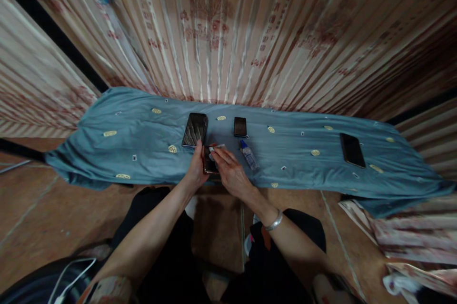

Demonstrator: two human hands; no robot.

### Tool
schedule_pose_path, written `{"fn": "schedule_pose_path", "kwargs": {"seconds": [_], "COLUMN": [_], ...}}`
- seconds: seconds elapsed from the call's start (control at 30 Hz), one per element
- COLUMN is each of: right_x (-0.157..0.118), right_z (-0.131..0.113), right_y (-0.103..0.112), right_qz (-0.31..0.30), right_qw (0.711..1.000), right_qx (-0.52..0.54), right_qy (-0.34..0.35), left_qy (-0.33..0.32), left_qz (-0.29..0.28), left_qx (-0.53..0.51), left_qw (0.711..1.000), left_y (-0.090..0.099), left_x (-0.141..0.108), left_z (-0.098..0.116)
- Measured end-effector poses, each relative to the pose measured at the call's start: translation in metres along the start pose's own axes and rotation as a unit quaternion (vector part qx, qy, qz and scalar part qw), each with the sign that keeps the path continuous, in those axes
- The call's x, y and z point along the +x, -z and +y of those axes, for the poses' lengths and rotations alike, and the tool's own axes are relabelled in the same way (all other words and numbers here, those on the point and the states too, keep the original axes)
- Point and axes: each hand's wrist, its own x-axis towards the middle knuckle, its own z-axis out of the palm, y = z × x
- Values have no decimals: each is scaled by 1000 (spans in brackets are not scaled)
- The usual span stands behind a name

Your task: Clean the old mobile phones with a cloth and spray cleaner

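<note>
My left hand (196, 169) grips the left side of a dark phone (209, 163) with a shiny, coppery edge, near the front edge of the cloth. Over the phone's upper right part, my right hand (229, 169) presses a small pale wipe or cloth (213, 151) with its fingertips. Just beyond my left hand lies a larger dark phone or tablet (195, 128). A clear bottle with a blue cap (249, 155) lies to the right of my right hand, and a small dark square item (240, 126) rests behind it.
Another black phone (352, 150) lies far right on the blue patterned cloth (300, 170) covering the long table. Pleated curtains (221, 32) hang behind it. A white cable (73, 278) is at the lower left, and pale fabric (410, 237) at the lower right.
</note>
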Motion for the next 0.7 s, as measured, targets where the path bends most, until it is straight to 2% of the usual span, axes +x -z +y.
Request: {"fn": "schedule_pose_path", "kwargs": {"seconds": [0.2, 0.33, 0.53, 0.7], "right_x": [1, 3, -2, -6], "right_z": [-1, 3, 1, -7], "right_y": [1, 3, 2, -1], "right_qz": [0, 11, -3, -15], "right_qw": [1000, 1000, 1000, 1000], "right_qx": [-5, -9, -13, 9], "right_qy": [2, -15, -14, 12], "left_qy": [15, 9, -19, -24], "left_qz": [-5, -18, -3, -1], "left_qx": [11, 15, 25, 21], "left_qw": [1000, 1000, 999, 999], "left_y": [-3, -5, 4, 11], "left_x": [0, -1, 3, 9], "left_z": [-8, -5, 2, -1]}}
